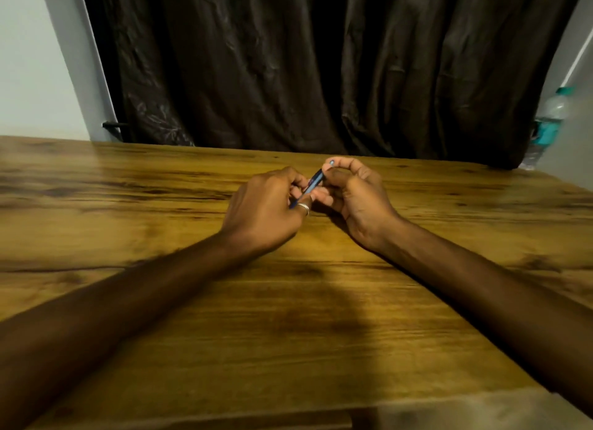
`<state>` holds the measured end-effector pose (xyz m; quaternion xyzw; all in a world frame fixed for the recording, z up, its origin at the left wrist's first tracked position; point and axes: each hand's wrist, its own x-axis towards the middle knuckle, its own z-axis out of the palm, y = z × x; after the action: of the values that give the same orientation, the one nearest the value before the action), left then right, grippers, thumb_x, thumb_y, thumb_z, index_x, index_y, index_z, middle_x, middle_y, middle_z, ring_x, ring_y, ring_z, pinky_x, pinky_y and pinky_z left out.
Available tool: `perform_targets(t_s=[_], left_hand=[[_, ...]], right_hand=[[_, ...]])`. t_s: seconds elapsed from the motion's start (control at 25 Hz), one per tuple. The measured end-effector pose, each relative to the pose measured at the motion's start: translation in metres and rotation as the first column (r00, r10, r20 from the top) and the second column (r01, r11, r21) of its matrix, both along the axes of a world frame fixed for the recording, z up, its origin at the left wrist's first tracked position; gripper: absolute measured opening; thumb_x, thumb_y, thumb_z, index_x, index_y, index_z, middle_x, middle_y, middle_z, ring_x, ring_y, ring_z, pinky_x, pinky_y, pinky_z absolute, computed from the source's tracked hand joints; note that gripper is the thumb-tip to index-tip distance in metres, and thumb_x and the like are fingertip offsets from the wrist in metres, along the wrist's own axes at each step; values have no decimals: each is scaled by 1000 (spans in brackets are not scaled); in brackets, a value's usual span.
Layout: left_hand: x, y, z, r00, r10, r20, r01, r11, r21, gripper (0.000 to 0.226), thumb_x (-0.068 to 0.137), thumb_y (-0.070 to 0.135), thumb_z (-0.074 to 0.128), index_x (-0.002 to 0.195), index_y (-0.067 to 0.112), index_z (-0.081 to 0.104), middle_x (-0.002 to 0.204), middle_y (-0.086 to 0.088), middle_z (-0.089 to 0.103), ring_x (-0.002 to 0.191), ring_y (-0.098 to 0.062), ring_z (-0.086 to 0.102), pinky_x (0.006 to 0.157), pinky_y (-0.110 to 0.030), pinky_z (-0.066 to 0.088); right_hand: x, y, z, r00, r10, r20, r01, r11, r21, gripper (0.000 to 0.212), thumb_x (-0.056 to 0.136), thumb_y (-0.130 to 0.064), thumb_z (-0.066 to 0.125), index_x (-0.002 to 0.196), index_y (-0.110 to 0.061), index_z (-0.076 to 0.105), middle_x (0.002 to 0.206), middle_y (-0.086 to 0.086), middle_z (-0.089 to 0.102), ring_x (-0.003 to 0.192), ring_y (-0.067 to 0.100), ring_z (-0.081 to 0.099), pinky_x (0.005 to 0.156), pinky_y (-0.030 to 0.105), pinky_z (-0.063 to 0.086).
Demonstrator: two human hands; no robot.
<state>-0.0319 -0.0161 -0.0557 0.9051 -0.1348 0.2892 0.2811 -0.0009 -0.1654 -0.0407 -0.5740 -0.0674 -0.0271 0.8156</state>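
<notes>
Blurred bottle (550, 118); blue object (314, 182) half-hidden.

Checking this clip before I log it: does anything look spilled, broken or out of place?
Nothing stands out. The left hand and right hand pinch a thin dark blue object between them above the wooden table, which shows no spill. A capped water bottle stands at the far right beside the dark curtain.

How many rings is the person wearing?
1: a silver ring on the left hand, which holds a thin blue object together with the right hand. More may be hidden.
</notes>
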Motion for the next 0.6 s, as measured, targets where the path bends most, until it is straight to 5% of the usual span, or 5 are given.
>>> perform_targets(t_s=[0.32,0.6], left_hand=[[13,7,-2,1000,-12,-28,11,1000,-12,26,96,36,60,118,26,71,104,5,70,88,-10,62,74,-35,57],[13,8,-2,998,-30,-50,29,999,-20,21,98,23,57,117,22,67,108,1,64,95,-14,60,82,-34,53]], right_hand=[[5,-5,-1,999,40,8,-39,998,-38,12,99,0,51,101,-4,62,79,12,72,68,16,72,69,25,61],[8,-8,-3,999,39,30,-34,986,-162,10,95,-2,58,98,-2,68,79,9,68,66,11,65,58,20,52]])
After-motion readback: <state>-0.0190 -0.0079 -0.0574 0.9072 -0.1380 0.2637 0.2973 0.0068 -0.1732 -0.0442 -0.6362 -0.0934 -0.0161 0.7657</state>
